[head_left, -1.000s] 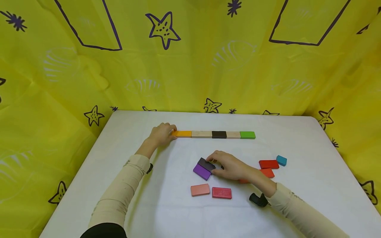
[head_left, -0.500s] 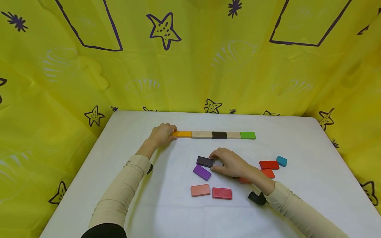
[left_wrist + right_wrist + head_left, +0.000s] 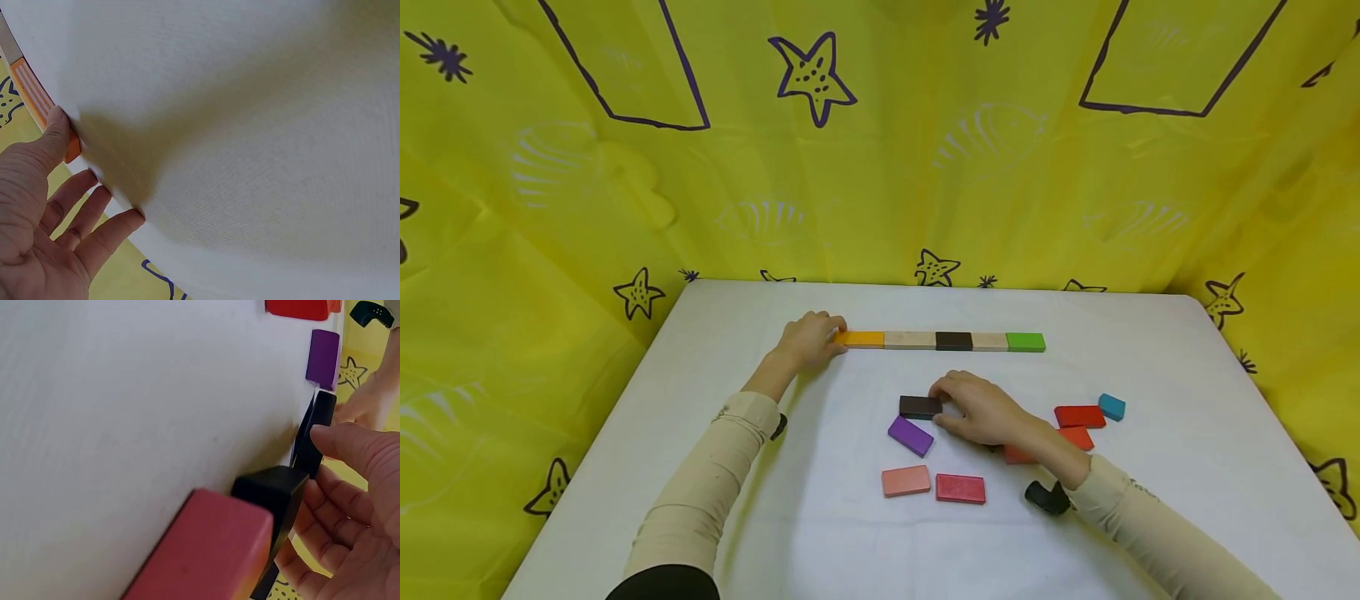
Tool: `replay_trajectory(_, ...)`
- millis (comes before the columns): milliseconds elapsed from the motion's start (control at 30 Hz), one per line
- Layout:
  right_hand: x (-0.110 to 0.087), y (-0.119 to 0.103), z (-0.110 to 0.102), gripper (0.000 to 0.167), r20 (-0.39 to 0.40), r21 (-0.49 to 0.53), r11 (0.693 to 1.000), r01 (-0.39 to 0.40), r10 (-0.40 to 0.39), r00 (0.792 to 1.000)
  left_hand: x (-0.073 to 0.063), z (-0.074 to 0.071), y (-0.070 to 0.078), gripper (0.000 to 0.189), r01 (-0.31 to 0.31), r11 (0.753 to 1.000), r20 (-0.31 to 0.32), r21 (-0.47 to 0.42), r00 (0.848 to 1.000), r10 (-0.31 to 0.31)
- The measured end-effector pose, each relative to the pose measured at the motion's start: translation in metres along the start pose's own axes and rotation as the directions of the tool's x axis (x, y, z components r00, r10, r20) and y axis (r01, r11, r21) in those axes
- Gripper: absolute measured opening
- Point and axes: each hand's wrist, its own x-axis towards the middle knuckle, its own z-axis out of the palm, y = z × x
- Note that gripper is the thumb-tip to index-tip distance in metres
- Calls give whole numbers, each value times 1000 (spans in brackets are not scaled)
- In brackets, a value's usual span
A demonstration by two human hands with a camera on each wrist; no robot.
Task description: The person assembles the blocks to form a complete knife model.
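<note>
At the left end of a straight row of flat blocks, my left hand [image 3: 808, 340] grips the orange block [image 3: 862, 339]. Its thumb lies on that block's striped face [image 3: 32, 90] in the left wrist view. My right hand [image 3: 983, 408] pinches a black block [image 3: 917, 407] by its right end, the thumb nearer to me. Just below lies a purple block [image 3: 911, 437], slanted and apart from it. In the right wrist view, thumb and fingers hold the black block [image 3: 315, 434], with another dark block [image 3: 275, 487] and a pinkish-red one [image 3: 206, 544] close by.
Rightward, the row runs through a long plain wood block [image 3: 910, 340], a black one [image 3: 953, 341], a short wood one [image 3: 989, 342] and a green one [image 3: 1026, 342]. Salmon [image 3: 906, 481] and crimson [image 3: 960, 489] blocks lie in front; red [image 3: 1080, 416] and blue [image 3: 1112, 407] ones lie right.
The black block in my right hand has turned from slanting against the purple block to lying parallel to the row, separated from it. My left hand has stayed in place.
</note>
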Motion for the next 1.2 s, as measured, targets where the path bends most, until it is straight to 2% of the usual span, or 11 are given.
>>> replay_trajectory(400,3,16,-15,32,-30,-2,997,-75,75,997,0,0,-1,33,-2,1000,-2,5,1000,2)
replay_trajectory(700,12,30,-23,34,-8,14,987,-158,158,987,0,0,-2,33,-4,1000,-5,9,1000,4)
replay_trajectory(1200,28,42,-26,32,-1,-21,985,-172,172,985,0,0,0,33,-1,1000,-4,16,1000,1)
